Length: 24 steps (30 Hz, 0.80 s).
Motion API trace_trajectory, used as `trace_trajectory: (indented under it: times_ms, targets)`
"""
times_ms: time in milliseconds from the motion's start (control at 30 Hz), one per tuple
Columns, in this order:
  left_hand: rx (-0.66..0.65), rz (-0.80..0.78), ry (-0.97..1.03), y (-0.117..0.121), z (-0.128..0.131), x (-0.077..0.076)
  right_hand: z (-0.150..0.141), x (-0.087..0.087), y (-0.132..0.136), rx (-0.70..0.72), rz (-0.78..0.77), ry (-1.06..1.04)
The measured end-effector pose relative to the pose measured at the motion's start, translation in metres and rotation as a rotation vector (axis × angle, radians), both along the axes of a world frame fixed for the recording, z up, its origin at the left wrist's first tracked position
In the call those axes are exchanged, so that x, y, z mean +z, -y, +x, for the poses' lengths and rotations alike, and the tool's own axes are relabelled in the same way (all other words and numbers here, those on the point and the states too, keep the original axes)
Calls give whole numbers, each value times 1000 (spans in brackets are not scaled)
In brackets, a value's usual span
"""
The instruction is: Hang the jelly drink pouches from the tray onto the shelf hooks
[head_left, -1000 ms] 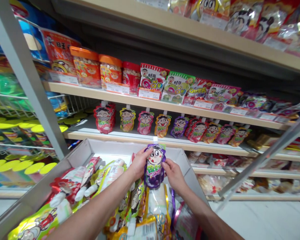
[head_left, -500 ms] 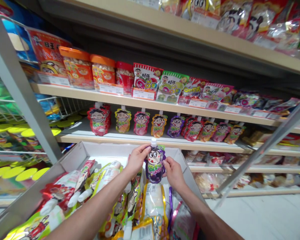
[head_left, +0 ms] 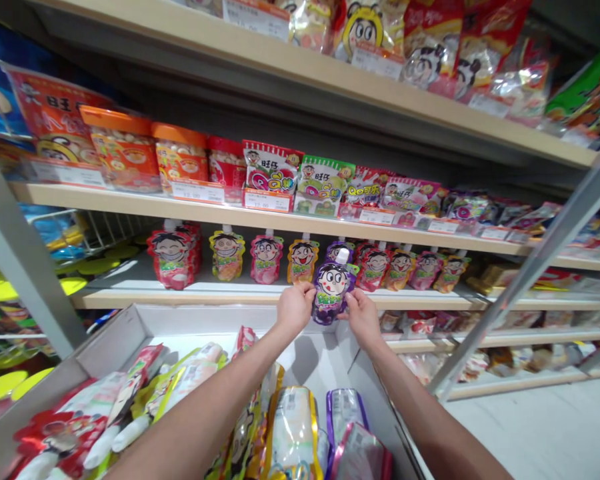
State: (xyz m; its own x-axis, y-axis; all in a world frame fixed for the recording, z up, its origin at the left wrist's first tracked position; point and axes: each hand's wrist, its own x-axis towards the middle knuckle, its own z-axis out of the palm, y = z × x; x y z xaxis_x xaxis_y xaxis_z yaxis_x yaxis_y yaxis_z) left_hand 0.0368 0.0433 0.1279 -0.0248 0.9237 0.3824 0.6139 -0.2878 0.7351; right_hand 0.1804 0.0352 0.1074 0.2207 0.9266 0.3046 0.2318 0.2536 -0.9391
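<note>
Both my hands hold one purple drink pouch (head_left: 331, 293) with a cartoon face and a white cap. My left hand (head_left: 294, 308) pinches its left edge and my right hand (head_left: 361, 315) pinches its right edge. The pouch is raised in front of a row of hanging pouches (head_left: 303, 260) of the same kind under the shelf (head_left: 260, 217), just before the purple ones (head_left: 341, 250). Below my arms stands a grey box (head_left: 145, 320) full of mixed pouches (head_left: 290, 433).
Jars with orange lids (head_left: 180, 160) and candy bags (head_left: 325, 180) line the shelf above the hanging row. A grey upright post (head_left: 15, 247) stands at left and a slanted metal bar (head_left: 530, 267) at right. Wire racks with yellow-lidded tubs (head_left: 10, 287) are at far left.
Both hands have lifted the purple pouch up and away from the box, toward the hanging row. The view has tilted upward.
</note>
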Motion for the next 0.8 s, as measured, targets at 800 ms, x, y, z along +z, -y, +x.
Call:
trace_trajectory:
  times_ms: [800]
  targets:
    - [34, -190, 133, -103, 74, -14, 47, -15, -115, -379, -43, 398]
